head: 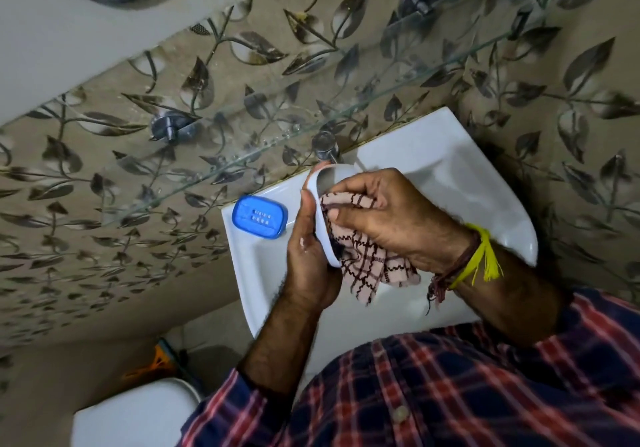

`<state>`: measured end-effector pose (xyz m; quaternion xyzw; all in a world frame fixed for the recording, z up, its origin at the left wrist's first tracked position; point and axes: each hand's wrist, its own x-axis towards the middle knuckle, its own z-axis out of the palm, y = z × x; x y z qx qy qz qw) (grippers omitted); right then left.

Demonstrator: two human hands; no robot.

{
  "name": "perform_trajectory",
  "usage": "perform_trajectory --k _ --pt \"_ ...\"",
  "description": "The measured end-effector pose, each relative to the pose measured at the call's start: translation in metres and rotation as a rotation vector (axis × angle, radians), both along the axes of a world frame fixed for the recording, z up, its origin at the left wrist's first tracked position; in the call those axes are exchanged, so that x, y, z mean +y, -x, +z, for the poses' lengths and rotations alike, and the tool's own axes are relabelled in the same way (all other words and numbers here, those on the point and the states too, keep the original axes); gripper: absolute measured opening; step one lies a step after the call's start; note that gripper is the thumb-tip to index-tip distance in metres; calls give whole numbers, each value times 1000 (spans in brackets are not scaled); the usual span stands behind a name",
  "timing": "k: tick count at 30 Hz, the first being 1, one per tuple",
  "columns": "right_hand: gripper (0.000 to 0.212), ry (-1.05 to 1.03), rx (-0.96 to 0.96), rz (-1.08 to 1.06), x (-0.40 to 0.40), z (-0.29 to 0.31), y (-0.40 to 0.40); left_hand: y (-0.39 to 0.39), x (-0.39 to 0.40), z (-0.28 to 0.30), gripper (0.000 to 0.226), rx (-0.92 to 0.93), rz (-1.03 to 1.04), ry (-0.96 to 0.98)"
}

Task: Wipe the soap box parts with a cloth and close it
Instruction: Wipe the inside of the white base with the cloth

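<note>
My left hand (306, 256) grips a white oval soap box part (320, 211) on edge over the basin. My right hand (388, 214) presses a pink cloth with dark checks (367, 266) into the hollow of that white part; the cloth's loose end hangs below my hands. The blue soap box part (259, 216), with drain slots in its middle, lies flat on the basin's left rim, a short way left of my left hand.
The white wash basin (450, 169) sits against a leaf-patterned tiled wall. A chrome tap (325, 146) stands behind my hands. A glass shelf (242, 159) runs above the basin. A white toilet cistern (135, 415) is at the lower left.
</note>
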<state>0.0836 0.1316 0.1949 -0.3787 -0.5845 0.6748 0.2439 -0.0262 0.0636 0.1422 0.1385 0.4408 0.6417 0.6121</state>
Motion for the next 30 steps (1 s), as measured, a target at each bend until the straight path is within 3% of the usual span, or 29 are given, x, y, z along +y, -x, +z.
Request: perform_trajectory --k 5,9,14,19,23,27,30 --pt "17 60 39 -155 4 -2 3 -13 -2 -1 67 91 35 83" --pt "17 -85 -25 34 -5 0 0 -4 -3 3 69 26 26 38" --pt "18 -26 -1 -137 -2 1 1 -14 -6 -1 65 64 45 58" --pt "19 -52 -50 76 -13 0 -6 -2 -12 0 52 16 8 -18" --pt "21 -12 -23 -16 -5 5 -4 -8 -11 -5 54 16 40 21" --pt "20 -113 -100 200 -13 6 -6 5 -8 2 55 14 2 -4" --pt "21 2 -59 60 -9 4 -4 0 -8 -1 53 26 23 65"
